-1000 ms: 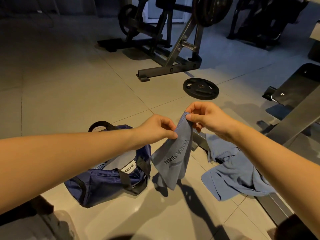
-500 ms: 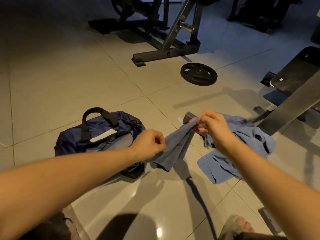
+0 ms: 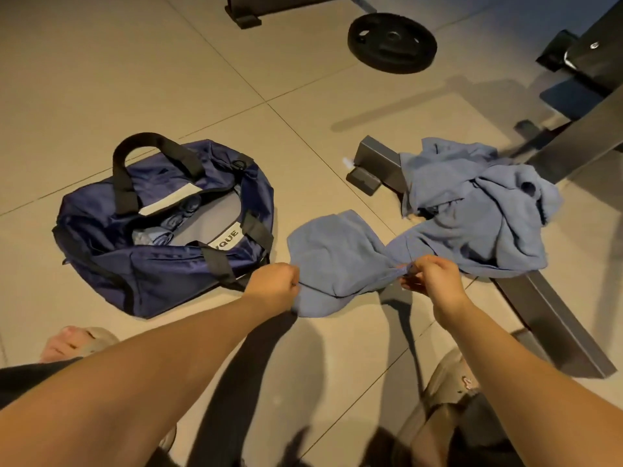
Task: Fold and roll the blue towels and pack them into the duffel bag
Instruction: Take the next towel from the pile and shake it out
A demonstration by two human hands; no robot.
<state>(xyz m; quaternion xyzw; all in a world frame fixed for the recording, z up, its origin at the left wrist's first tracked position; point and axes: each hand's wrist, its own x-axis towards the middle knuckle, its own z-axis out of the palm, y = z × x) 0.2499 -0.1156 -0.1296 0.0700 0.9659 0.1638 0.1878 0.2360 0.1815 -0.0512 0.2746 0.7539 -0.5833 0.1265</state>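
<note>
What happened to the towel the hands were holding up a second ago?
The left hand and right hand lowered the towel and pulled apart, spreading it low over the floor between the bag and the towel pile. They still pinch its near edge. The bag, pile and weight plate stayed put.

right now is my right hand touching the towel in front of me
Touching. Head view: the right hand pinches a bunched corner of the held towel.
</note>
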